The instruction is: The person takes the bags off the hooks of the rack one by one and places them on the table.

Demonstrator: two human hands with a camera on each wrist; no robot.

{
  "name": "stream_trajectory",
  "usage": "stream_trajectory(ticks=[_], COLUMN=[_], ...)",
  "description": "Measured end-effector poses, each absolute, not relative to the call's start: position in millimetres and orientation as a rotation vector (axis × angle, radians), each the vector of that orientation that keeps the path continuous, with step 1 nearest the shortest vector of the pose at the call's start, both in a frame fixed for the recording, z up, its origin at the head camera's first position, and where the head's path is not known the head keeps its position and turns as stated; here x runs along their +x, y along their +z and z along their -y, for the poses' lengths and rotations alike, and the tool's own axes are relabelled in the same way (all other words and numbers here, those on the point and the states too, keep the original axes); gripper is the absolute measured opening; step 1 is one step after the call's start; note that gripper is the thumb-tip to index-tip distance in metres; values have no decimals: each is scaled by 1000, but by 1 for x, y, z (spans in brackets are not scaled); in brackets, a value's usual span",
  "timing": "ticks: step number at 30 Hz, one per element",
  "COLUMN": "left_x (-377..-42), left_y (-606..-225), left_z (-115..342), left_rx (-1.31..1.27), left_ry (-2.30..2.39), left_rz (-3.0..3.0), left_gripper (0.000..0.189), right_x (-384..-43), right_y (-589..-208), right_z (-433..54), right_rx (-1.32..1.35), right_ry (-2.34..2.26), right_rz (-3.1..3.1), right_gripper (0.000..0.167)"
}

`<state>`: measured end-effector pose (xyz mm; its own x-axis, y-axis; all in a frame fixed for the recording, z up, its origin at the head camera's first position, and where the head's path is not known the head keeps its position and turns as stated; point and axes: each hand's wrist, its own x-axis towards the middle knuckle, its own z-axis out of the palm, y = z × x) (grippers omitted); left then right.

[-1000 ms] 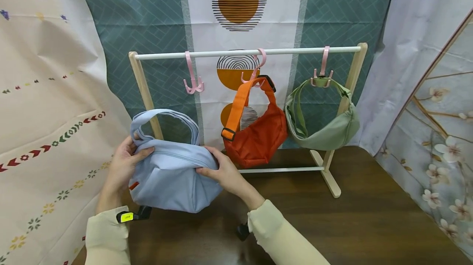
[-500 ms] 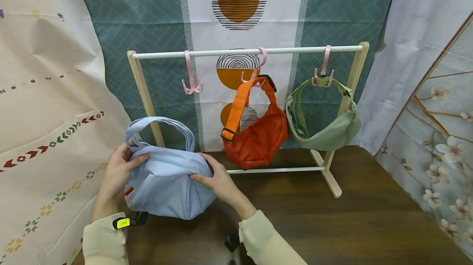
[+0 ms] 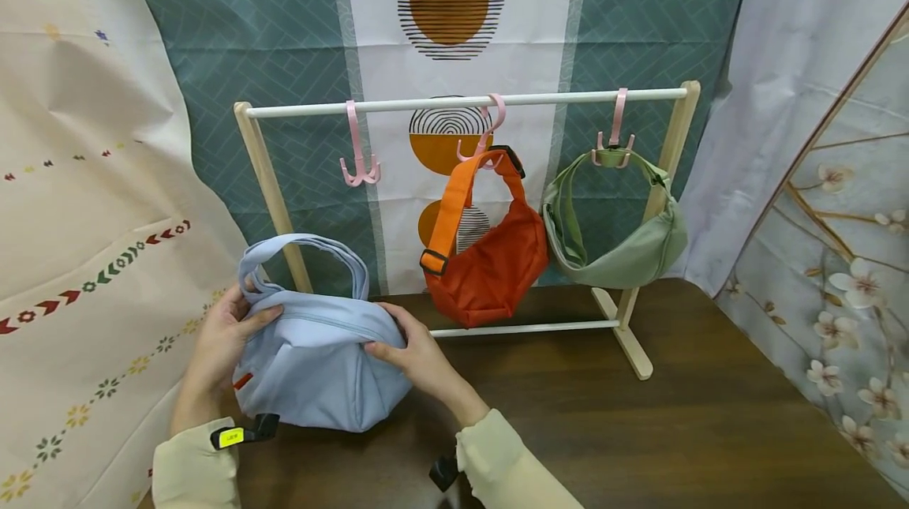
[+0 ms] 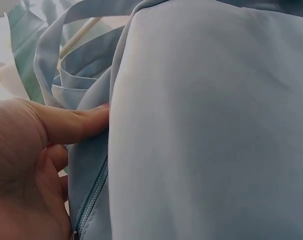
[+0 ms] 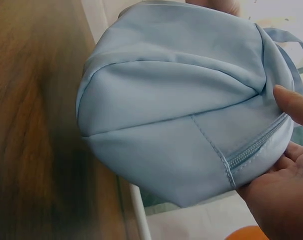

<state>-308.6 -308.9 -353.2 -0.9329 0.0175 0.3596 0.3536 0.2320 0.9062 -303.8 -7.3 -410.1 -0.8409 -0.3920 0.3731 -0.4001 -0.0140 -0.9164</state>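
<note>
A light blue bag (image 3: 319, 379) with a zip along its top and a small red tag (image 3: 243, 380) is held between both hands in the head view. My left hand (image 3: 218, 343) grips its upper left corner, thumb in front. On the other side, my right hand (image 3: 419, 355) pinches the upper right end, thumb on the front panel. The bag's strap (image 3: 305, 241) loops upward above it. In the left wrist view the thumb (image 4: 79, 125) presses beside the zip (image 4: 91, 197). The right wrist view shows the bag's end seam, with the zip (image 5: 256, 147) near the right hand.
A rack with a white top bar (image 3: 426, 105) stands behind on the brown table (image 3: 540, 430). Its bare pink hook (image 3: 360, 166) hangs left, above the blue bag. An orange bag (image 3: 490, 264) and a green bag (image 3: 618, 256) hang from the other hooks.
Both hands have lowered the blue bag a little toward the table and slightly left, keeping their grips. The whole head view has also shifted slightly. The hanging bags stay on their hooks.
</note>
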Motion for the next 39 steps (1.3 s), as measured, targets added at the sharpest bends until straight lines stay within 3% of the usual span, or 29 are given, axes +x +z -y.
stream_trajectory(ticks=[16, 31, 39], left_x=[-318, -324, -326], left_y=[-368, -374, -378], left_z=[315, 312, 309], left_rx=[-364, -224, -233], left_ry=[-1685, -1648, -1574], left_rz=[2319, 2470, 2540], left_gripper=[27, 54, 55], right_x=[-309, -311, -312], right_y=[-427, -428, -431], right_z=[12, 9, 6], right_rx=[804, 779, 766], right_ry=[2060, 2060, 2061], right_rz=[2301, 2345, 2394], right_gripper=[58, 61, 62])
